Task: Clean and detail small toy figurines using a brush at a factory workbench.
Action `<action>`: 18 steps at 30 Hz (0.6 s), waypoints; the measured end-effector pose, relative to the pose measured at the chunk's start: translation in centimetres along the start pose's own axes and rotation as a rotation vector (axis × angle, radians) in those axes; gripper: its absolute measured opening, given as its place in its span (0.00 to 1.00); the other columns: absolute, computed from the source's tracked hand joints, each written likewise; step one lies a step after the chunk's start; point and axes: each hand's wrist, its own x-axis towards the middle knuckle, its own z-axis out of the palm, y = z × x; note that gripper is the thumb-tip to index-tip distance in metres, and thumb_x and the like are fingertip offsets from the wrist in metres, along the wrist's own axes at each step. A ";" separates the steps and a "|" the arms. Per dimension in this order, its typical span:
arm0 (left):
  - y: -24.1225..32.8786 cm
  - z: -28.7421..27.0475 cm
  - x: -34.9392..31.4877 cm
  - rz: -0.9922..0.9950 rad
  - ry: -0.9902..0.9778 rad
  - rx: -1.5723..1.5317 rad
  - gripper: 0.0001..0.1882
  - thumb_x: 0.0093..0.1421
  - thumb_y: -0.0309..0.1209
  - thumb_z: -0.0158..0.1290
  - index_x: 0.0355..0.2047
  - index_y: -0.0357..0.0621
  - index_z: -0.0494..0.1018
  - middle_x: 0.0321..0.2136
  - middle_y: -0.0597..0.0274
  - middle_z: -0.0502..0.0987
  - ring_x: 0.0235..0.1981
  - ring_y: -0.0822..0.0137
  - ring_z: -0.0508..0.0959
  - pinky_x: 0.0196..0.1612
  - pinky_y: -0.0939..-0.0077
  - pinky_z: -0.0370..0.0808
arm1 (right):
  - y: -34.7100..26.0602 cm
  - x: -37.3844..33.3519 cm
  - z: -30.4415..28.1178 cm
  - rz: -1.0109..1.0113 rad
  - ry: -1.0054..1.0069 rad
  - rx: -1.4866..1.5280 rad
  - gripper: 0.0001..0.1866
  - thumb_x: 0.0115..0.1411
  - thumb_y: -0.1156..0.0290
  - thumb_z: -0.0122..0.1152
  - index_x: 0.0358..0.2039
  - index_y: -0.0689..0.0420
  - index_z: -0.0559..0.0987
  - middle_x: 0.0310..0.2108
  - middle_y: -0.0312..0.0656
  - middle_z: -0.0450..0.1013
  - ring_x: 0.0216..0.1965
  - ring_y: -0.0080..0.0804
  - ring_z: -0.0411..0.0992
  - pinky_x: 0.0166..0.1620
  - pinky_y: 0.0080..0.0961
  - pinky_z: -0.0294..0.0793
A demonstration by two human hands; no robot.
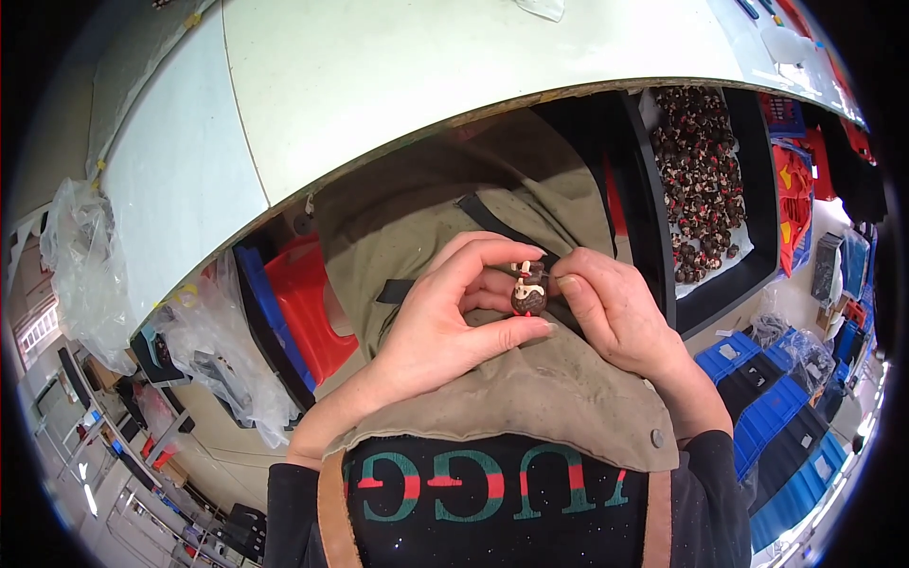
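Observation:
Over my lap, my left hand (454, 308) is closed on a small dark brown figurine (528, 301) with cream and red parts. It sits between the thumb below and the index finger above, the other fingers curled behind. My right hand (611, 308) is pinched close by the figurine's right side, thumb against bent fingers. Something thin may be between those fingertips, but it is too small to make out. A khaki apron (530, 393) with tan straps lies under both hands.
A pale worktop (454, 57) curves across the far side. To the right, a black tray (724, 301) holds many similar small figurines (701, 180). A red stool (312, 308) and plastic bags (222, 341) are at the left. Blue crates (757, 407) stand at the lower right.

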 end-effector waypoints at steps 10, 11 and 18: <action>-0.1 0.2 0.1 0.024 -0.011 -0.001 0.25 0.51 0.19 0.61 0.49 0.38 0.67 0.48 0.60 0.63 0.45 0.68 0.76 0.49 0.75 0.76 | 0.0 -0.1 -0.5 0.008 -0.052 0.140 0.11 0.65 0.69 0.45 0.31 0.62 0.72 0.25 0.44 0.71 0.26 0.40 0.71 0.31 0.30 0.69; 0.0 0.2 0.2 0.009 -0.006 -0.020 0.25 0.51 0.19 0.61 0.49 0.37 0.67 0.49 0.60 0.63 0.46 0.67 0.76 0.50 0.75 0.76 | 0.0 -0.1 -0.5 0.007 -0.051 0.141 0.11 0.65 0.69 0.45 0.31 0.62 0.72 0.25 0.44 0.71 0.26 0.40 0.71 0.31 0.30 0.69; 0.0 0.4 0.3 -0.021 -0.010 -0.060 0.25 0.51 0.19 0.60 0.50 0.37 0.66 0.49 0.60 0.63 0.47 0.66 0.76 0.51 0.74 0.75 | 0.5 -0.1 -0.3 0.002 0.008 0.063 0.09 0.64 0.69 0.48 0.31 0.62 0.72 0.25 0.45 0.69 0.25 0.41 0.70 0.30 0.30 0.68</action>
